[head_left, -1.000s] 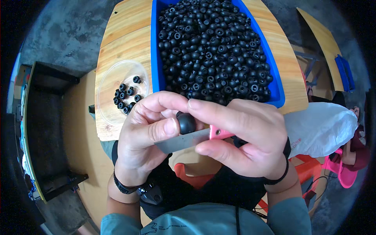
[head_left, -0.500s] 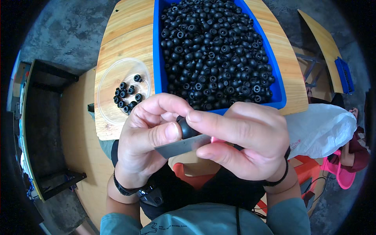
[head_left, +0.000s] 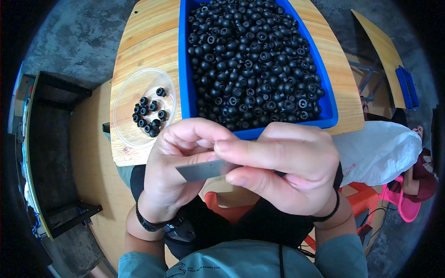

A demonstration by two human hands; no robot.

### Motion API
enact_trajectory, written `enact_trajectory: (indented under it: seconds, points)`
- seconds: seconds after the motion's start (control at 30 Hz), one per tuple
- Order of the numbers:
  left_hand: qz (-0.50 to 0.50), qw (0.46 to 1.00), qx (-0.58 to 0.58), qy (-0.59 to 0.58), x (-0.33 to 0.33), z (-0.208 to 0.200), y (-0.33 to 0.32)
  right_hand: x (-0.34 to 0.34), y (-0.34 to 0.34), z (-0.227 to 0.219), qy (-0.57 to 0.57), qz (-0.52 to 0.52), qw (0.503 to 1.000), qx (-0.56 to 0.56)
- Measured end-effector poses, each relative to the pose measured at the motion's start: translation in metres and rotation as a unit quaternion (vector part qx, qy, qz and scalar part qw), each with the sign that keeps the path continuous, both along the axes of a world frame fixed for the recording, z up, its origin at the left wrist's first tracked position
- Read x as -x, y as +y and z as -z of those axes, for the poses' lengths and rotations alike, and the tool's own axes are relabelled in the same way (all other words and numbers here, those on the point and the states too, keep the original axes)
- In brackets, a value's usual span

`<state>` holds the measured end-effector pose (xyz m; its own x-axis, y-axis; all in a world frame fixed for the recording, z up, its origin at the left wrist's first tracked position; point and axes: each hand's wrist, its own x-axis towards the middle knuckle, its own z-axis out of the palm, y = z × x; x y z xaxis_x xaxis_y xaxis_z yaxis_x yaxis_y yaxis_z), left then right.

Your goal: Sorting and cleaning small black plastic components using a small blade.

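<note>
My right hand [head_left: 296, 162] pinches a flat grey metal blade [head_left: 199, 171] with a slanted end between thumb and index finger. The blade points left, across the front of my left hand [head_left: 167, 162]. Its fingers are curled close around a small black round part, which showed in the earlier view; blade and fingers now hide it. Both hands meet in front of a blue tray [head_left: 185, 88] heaped with small black round parts [head_left: 250, 65]. To the left stands a clear round bowl [head_left: 126, 99] with several of the same parts [head_left: 143, 111].
The tray and bowl rest on a wooden table [head_left: 146, 51]. A white plastic bag [head_left: 375, 148] lies at the right, near a person's arm [head_left: 410, 180] and a pink seat [head_left: 408, 208]. A black-framed shelf [head_left: 39, 153] stands at far left.
The blade has moved slightly left and now covers the black part. My right thumb and index finger have drawn closer to my left hand. The tray and bowl appear slightly further left.
</note>
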<state>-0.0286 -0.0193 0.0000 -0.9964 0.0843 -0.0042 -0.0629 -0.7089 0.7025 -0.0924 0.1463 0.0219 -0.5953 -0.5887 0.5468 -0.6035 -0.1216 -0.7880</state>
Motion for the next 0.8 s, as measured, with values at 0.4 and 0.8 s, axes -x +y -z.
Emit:
enact_trajectory:
  seconds: [0.4,0.8]
  points:
    - [-0.016,0.994,-0.013,-0.107,-0.001,-0.014,0.008,0.009,0.007,-0.006,0.043,0.009,0.998,-0.051]
    - [0.057,0.997,-0.041,-0.037,-0.001,0.0,-0.001,0.005,0.002,-0.003,0.086,-0.003,0.994,-0.068]
